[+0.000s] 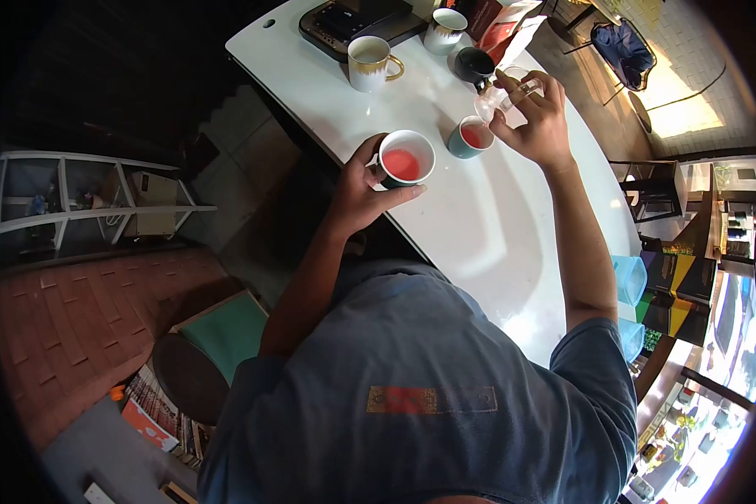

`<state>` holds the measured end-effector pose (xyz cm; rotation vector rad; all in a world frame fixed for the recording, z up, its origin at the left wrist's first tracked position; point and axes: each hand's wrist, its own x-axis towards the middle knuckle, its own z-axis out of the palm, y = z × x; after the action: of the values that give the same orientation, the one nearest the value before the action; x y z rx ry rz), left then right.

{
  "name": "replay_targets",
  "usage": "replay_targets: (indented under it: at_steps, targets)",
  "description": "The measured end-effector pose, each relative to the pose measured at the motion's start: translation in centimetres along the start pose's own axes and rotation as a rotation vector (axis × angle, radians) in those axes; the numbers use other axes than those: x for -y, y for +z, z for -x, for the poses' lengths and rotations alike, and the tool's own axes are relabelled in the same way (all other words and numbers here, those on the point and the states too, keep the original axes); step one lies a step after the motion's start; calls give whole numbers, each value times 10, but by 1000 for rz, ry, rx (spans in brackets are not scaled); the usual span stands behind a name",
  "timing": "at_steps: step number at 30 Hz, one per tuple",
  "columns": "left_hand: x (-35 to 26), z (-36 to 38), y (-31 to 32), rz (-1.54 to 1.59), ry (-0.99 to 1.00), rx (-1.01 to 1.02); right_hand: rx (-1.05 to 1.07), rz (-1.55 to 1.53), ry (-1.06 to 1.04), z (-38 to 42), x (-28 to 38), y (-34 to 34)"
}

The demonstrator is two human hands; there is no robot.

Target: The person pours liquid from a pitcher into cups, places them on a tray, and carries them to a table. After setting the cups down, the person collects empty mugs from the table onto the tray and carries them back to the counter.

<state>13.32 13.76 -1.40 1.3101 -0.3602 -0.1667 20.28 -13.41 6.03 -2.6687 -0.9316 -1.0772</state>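
Note:
My left hand (357, 200) is closed around a mug with a white inside (406, 143); red liquid (401, 165) lies in it. The mug is held over the table's near edge. My right hand (539, 124) grips a clear glass vessel (490, 102), tilted above the table; its exact kind is hard to make out. Just below it stands a small teal cup (457, 144), also with red liquid inside. Close beyond the right fingertips sits a black rounded cup-like thing (474, 62).
On the white table (487, 227) stand a white mug with a gold handle (368, 65) and another gold-patterned mug (445, 32). A black device (353, 25) and a red-and-white packet (502, 34) are at the far end. A round stool (189, 378) stands at lower left.

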Motion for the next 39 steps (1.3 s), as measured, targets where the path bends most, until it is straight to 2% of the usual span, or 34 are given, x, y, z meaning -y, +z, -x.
replay_targets:
  at_steps: [14, 39]
  targets:
    - [-7, 9, 5, -26, -13, -69, 15, -12, -42, -5, 3, -5]
    - [-2, 13, 5, 19, -33, -55, -26, 5, -143, -14, 9, -27]
